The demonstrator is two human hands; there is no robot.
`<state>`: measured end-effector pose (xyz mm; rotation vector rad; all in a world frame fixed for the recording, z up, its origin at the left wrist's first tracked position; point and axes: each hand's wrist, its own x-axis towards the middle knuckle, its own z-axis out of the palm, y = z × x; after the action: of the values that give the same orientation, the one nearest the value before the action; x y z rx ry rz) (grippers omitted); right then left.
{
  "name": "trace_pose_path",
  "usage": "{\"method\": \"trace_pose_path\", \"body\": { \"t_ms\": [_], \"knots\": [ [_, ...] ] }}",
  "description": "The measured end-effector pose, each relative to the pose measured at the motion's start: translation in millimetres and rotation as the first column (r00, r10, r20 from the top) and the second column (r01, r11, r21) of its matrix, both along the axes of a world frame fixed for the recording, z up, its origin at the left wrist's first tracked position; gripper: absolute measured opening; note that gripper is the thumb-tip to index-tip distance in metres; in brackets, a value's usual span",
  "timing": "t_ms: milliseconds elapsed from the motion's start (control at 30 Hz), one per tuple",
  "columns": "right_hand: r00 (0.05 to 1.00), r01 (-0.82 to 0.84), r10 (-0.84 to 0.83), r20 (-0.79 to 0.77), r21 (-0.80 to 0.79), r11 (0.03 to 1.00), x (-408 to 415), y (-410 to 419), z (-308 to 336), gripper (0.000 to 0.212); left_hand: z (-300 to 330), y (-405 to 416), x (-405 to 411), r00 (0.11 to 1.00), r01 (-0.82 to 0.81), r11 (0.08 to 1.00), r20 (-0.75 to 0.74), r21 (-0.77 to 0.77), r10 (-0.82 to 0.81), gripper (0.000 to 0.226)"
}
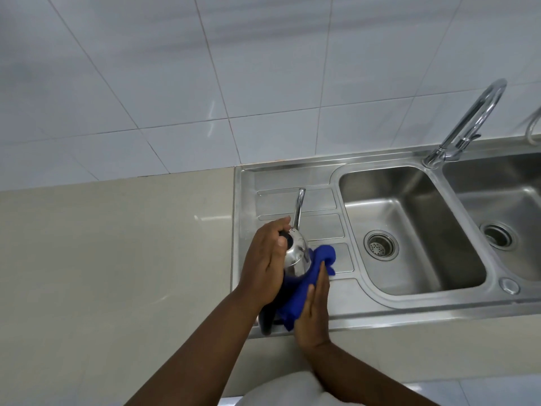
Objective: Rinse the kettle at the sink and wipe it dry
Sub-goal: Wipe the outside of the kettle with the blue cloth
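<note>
A shiny steel kettle (296,254) with a long thin spout pointing away from me is over the sink's drainboard (295,200). My left hand (265,263) grips its left side and top, near a black knob. A blue cloth (304,284) is pressed against the kettle's right side and underside by my right hand (313,312), fingers flat on the cloth. The kettle's black handle or base shows dark below my left wrist. The lower body of the kettle is hidden by hands and cloth.
A double steel sink lies to the right: the near basin (409,230) with a drain strainer, a second basin (503,218) beyond. A curved chrome faucet (468,121) rises at the back. Beige countertop (117,259) spreads left; white wall tiles behind.
</note>
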<state>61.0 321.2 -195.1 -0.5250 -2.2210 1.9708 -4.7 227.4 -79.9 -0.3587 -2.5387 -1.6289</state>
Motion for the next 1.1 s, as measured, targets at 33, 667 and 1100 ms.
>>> {"method": "trace_pose_path", "body": {
  "t_ms": [33,667,1100],
  "knots": [
    [0.999,0.010,-0.007,0.041,-0.079,0.997,0.0,-0.8,-0.3,0.054,0.5,1.3,0.8,1.000,0.000,1.000,0.001,-0.017,0.000,0.044],
    [0.999,-0.042,0.045,0.024,-0.102,0.994,-33.2,13.6,69.3,0.068,5.9,-10.9,-15.1,0.980,0.198,0.949,0.055,-0.244,-0.191,0.091],
    [0.968,-0.244,0.246,-0.046,0.043,0.969,-37.0,32.8,86.9,0.077,12.5,-13.6,-15.0,0.988,0.139,0.789,0.027,-0.599,-0.153,0.099]
  ]
}}
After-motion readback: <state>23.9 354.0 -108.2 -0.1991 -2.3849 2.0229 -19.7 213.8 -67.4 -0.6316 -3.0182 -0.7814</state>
